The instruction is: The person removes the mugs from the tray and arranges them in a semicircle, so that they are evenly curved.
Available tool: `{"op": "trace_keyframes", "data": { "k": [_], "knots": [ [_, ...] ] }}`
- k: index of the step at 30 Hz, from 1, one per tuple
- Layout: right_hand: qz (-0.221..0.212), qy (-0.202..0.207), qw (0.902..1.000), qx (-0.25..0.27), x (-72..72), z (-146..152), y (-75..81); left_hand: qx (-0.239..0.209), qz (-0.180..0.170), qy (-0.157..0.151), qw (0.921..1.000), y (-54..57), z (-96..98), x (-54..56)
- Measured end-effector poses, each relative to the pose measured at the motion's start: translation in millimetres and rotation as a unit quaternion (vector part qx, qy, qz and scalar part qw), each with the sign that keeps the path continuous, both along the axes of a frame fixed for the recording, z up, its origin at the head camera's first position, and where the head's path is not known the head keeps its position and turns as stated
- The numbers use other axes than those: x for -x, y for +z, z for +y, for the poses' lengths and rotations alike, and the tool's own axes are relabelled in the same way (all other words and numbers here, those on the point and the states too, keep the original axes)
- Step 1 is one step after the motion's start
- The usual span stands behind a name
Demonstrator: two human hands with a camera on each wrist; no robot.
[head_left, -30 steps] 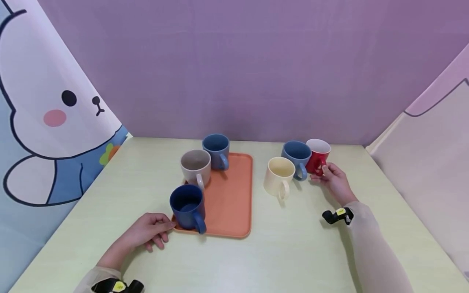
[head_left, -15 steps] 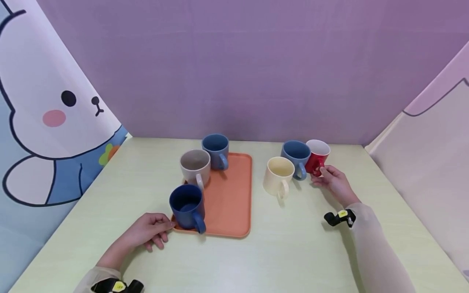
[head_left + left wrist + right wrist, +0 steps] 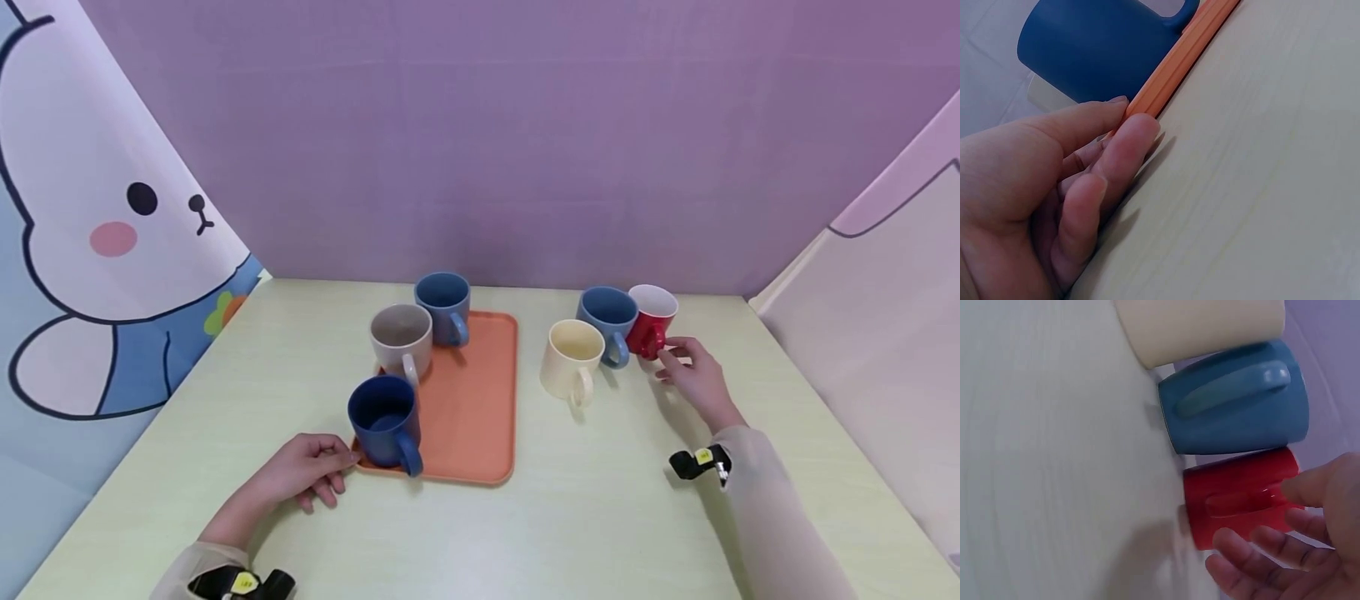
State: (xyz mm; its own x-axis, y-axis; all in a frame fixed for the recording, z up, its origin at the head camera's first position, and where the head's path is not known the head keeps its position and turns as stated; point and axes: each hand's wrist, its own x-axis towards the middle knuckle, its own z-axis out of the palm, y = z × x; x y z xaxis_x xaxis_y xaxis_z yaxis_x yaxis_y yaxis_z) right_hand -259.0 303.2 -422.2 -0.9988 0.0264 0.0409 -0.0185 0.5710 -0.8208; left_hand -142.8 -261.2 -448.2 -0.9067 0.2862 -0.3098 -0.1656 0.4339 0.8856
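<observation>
red mug (image 3: 649, 325) stands upright on the table (image 3: 600, 517) in the head view, close by a blue mug (image 3: 604, 308); a sideways nudge could knock them together. left wrist: the left hand (image 3: 1029, 181) pinches the tray (image 3: 1163, 75), where a tug might topple the navy mug (image 3: 1094, 50). right wrist: the right hand (image 3: 1336, 547), fingers loosely spread, gripping nothing, could clip the red handle (image 3: 1229, 504).
</observation>
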Motion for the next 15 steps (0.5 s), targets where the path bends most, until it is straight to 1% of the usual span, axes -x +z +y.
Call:
{"op": "trace_keyframes", "data": {
  "k": [4, 6, 9, 15],
  "knots": [
    [0.021, 0.006, 0.9955, -0.093, -8.4, -4, 9.8, 0.003, 0.0, 0.003, 1.0, -0.8, -0.7, -0.2],
    [0.025, 0.015, 0.9926, -0.118, -12.2, -8, 14.5, 0.004, -0.001, 0.005, 1.0, -1.0, -0.8, -0.6],
    [0.032, 0.03, 0.9912, -0.125, -19.7, -13, 20.8, 0.002, 0.0, 0.005, 1.0, -1.1, -0.8, -0.9],
    [0.062, 0.05, 0.9902, -0.115, -38.1, -28, 34.6, -0.003, 0.003, 0.0, 1.0, 2.4, 0.6, -1.2]
  ]
}}
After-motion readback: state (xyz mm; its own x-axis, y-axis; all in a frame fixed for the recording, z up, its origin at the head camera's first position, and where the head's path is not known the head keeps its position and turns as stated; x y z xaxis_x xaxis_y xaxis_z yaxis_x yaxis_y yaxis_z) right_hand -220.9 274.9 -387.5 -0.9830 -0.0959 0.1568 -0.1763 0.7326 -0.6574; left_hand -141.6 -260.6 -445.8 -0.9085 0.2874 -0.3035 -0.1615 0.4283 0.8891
